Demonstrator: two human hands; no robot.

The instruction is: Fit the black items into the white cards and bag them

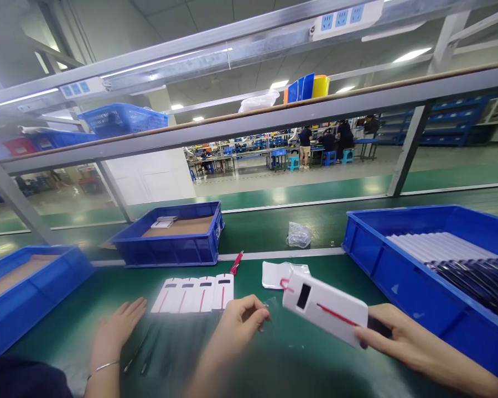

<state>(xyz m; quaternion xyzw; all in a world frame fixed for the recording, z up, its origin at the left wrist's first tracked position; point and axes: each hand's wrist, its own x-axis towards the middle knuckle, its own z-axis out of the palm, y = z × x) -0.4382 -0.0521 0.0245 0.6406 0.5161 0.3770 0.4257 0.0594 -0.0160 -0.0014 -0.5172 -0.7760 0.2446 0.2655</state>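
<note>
My right hand point(388, 334) grips one end of a flat white handheld device point(326, 308) with a small dark window, a red stripe and a red loop at its far end. Left of that device is my left hand point(243, 320), thumb and fingers pinched on a thin piece of clear plastic film point(273, 312) that is hard to make out. Several similar white devices point(205, 293) lie side by side on the green table point(315, 370). Behind my hands rests a stack of white plastic sleeves point(278, 273).
A co-worker's hand point(118, 326) lies flat at left, near thin dark rods point(149, 351). A red utility knife point(236, 263) lies by a blue bin point(170, 254). Other blue bins stand at far left point(78, 262) and right point(398, 265). A crumpled clear bag point(299, 235) sits behind.
</note>
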